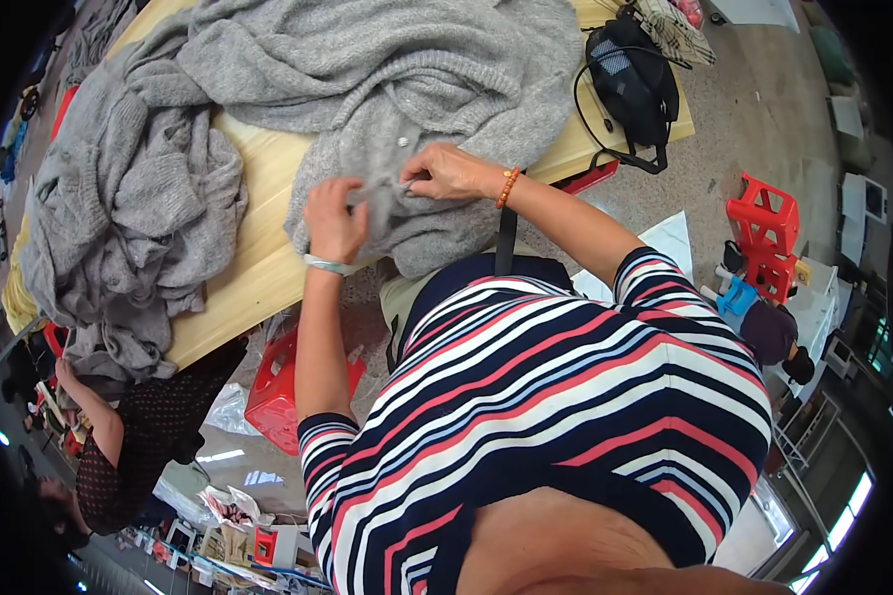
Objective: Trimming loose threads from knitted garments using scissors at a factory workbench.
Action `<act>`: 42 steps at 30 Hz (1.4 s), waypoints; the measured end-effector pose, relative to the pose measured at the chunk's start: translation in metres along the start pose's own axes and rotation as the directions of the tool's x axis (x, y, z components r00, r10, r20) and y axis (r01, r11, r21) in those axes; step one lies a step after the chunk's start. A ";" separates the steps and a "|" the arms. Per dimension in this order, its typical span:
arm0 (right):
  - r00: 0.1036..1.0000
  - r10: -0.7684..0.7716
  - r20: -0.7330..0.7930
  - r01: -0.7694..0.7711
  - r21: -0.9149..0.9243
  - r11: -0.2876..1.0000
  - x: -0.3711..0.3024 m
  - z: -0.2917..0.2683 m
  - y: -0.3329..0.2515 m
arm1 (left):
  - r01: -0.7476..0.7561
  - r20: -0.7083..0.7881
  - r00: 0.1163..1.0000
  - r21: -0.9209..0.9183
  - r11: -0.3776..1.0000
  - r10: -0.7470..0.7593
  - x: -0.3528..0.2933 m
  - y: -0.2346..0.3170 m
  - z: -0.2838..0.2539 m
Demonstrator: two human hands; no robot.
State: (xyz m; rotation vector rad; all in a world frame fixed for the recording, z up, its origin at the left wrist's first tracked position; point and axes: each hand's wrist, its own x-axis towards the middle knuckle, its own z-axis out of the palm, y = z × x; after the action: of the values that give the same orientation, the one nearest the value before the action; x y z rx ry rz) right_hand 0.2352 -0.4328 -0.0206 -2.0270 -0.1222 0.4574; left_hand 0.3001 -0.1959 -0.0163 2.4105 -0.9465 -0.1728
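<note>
A grey knitted garment lies bunched at the front edge of the table, in front of my body. My right hand, with an orange beaded bracelet on the wrist, pinches a bit of the knit between thumb and fingertips. Beside it to the left, my left hand hovers over or touches the same garment, its thumb apart from the slightly blurred fingers. The knit between both hands is smeared by motion. Just above my right fingertips, a small pale round spot shows on the fabric.
More grey knitwear is heaped on the left of the wooden table. A black bag with a cord sits at the right end. Red stools stand below the table and far right. Another person works at the lower left.
</note>
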 end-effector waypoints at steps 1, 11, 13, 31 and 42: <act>1.000 -0.002 -0.011 0.002 0.018 1.000 0.002 0.003 -0.002 | 0.004 -0.002 1.000 0.003 1.000 -0.004 0.004 0.016 0.003; 0.935 -0.161 -0.315 0.154 -0.048 0.987 -0.014 0.025 -0.004 | 0.218 0.222 0.966 -0.420 0.881 -0.133 0.008 0.024 0.043; 0.899 -0.245 -0.363 0.218 -0.114 0.969 -0.016 0.032 0.000 | -0.024 0.184 0.982 -0.068 0.997 0.036 0.014 0.026 0.043; 0.966 -0.044 -0.254 -0.038 -0.310 0.950 0.000 0.027 0.029 | 0.106 0.014 0.994 -0.159 0.982 -0.105 0.068 0.005 0.108; 0.975 0.039 -0.219 -0.110 -0.320 0.941 0.002 0.022 0.021 | 0.480 0.434 0.875 -0.720 0.502 -0.215 0.059 -0.022 0.116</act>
State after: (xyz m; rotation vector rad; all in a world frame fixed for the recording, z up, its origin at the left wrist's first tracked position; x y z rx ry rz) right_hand 0.2272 -0.4242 -0.0484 -2.4053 0.0102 0.2793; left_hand 0.3217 -0.2725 -0.1213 1.6476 -0.3004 -0.9371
